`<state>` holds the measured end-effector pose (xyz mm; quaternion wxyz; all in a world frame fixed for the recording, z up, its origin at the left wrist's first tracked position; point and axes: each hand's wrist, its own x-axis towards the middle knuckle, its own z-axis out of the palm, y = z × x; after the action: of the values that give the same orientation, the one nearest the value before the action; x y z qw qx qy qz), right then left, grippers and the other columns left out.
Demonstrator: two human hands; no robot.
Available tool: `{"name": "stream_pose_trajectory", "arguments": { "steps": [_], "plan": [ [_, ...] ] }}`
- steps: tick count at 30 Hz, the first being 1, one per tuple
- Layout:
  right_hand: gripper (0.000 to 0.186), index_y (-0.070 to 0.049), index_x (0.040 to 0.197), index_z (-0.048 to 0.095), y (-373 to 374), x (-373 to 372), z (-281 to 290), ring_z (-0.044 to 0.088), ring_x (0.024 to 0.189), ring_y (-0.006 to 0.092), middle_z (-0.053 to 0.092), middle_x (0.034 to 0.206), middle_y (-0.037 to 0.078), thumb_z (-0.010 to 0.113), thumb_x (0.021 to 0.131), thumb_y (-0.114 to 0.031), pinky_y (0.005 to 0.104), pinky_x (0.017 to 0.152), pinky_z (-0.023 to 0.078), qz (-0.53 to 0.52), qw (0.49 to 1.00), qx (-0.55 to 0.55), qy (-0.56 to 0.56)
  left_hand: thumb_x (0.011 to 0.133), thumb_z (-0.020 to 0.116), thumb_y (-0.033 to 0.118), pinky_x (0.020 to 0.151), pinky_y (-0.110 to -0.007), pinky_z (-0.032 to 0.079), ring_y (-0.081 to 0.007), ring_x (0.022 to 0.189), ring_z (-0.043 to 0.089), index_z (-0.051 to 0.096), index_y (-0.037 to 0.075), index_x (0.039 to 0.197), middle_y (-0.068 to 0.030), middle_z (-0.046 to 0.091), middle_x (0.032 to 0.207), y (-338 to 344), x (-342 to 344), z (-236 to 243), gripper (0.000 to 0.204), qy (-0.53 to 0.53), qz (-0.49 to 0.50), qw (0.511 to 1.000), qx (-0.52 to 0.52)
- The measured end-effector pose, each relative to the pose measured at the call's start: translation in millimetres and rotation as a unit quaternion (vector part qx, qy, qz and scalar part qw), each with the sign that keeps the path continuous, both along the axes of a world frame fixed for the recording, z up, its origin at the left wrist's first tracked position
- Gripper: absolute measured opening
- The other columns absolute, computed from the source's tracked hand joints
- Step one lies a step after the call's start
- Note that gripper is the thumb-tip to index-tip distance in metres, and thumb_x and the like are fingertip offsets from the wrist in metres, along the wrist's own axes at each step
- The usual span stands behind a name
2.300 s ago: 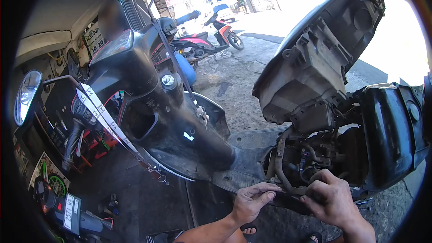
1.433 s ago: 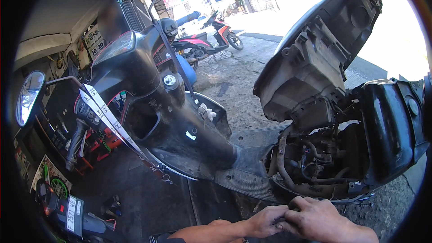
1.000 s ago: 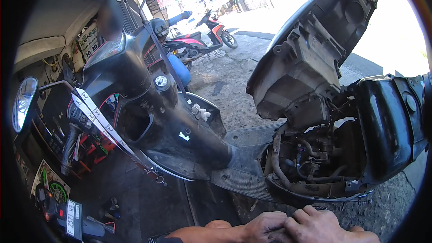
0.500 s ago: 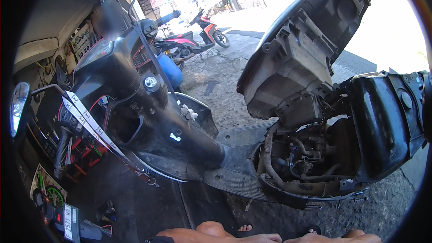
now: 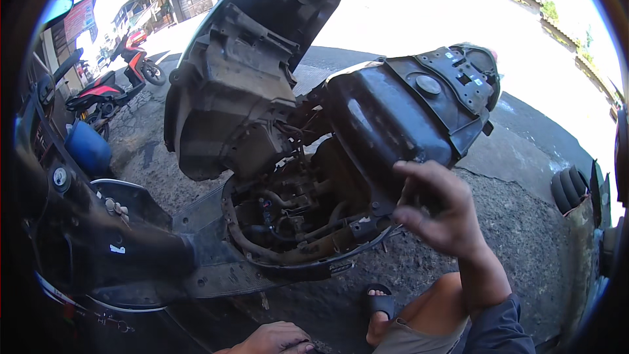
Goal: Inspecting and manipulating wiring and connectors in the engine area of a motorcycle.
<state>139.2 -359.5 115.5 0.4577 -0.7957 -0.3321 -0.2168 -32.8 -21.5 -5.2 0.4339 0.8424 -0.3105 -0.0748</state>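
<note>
A black scooter stands before me with its seat and storage bin (image 5: pixel 242 85) tipped up. Below that bin the engine bay (image 5: pixel 282 213) lies exposed, with hoses, wiring and grimy metal parts. My right hand (image 5: pixel 436 206) is raised in front of the glossy black rear body (image 5: pixel 386 111). Its thumb and forefinger are spread with nothing seen between them; I cannot tell whether it touches the panel. My left hand (image 5: pixel 278 339) is low at the bottom edge, near the footboard's side, fingers curled. Its palm is hidden, so whatever it may hold does not show.
The ribbed footboard (image 5: pixel 242 275) joins the bay to the front shield (image 5: pixel 118 242), where keys hang at the ignition. Beyond stand a blue barrel (image 5: pixel 88 151) and a red-and-black scooter (image 5: pixel 108 95). Stacked tyres (image 5: pixel 570 190) stand at the right. My sandalled foot (image 5: pixel 379 308) is below.
My view has swung right, so the scooter sits further left in it. The right hand has risen from beside the left hand to the rear body, fingers spread.
</note>
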Motion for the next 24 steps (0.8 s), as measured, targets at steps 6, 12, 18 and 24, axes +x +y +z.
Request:
{"name": "stream_pose_trajectory", "arguments": {
  "steps": [6,12,18,24],
  "plan": [
    [0.052,0.003,0.124,0.069,-48,106,45,0.071,0.084,0.0217,0.073,0.09,0.016,0.076,0.096,-0.039,0.037,0.079,0.055,-0.263,0.962,0.073,-0.012,0.09,0.074,0.007,0.072,-0.038,0.056,-0.0329,0.082,0.073,0.073,0.003,0.101,-0.0171,0.072,0.092,-7,-4,4,0.013,0.073,0.098,0.992,-0.012],
    [0.052,0.001,0.125,0.07,-45,234,48,0.07,0.112,0.0386,0.074,0.115,0.026,0.072,0.097,-0.043,0.0457,0.097,0.054,-0.272,0.953,-0.123,-0.046,0.101,0.054,0.001,0.075,-0.032,0.056,-0.0179,0.08,0.069,0.062,0.003,0.137,-0.0105,0.074,0.1,1,-11,-2,0.037,0.275,0.188,0.935,-0.12],
    [0.047,0.001,0.127,0.07,-38,209,68,0.068,0.119,0.0376,0.069,0.129,0.025,0.069,0.1,-0.037,0.0455,0.102,0.052,-0.289,0.941,-0.114,-0.138,0.102,0.043,-0.008,0.079,-0.033,0.062,-0.0174,0.096,0.069,0.029,0.007,0.163,-0.0168,0.068,0.12,2,-1,24,0.065,0.276,0.214,0.902,-0.253],
    [0.025,0.001,0.115,0.069,68,49,6,0.068,0.093,0.0141,0.073,0.099,0.007,0.071,0.101,-0.019,0.0298,0.088,0.053,0.049,0.995,0.079,0.044,0.088,0.046,-0.01,0.078,-0.03,0.06,-0.0188,0.107,0.068,0.008,0.011,0.169,-0.0168,0.069,0.122,2,10,31,0.091,0.231,0.226,0.905,-0.277]
  ]
}}
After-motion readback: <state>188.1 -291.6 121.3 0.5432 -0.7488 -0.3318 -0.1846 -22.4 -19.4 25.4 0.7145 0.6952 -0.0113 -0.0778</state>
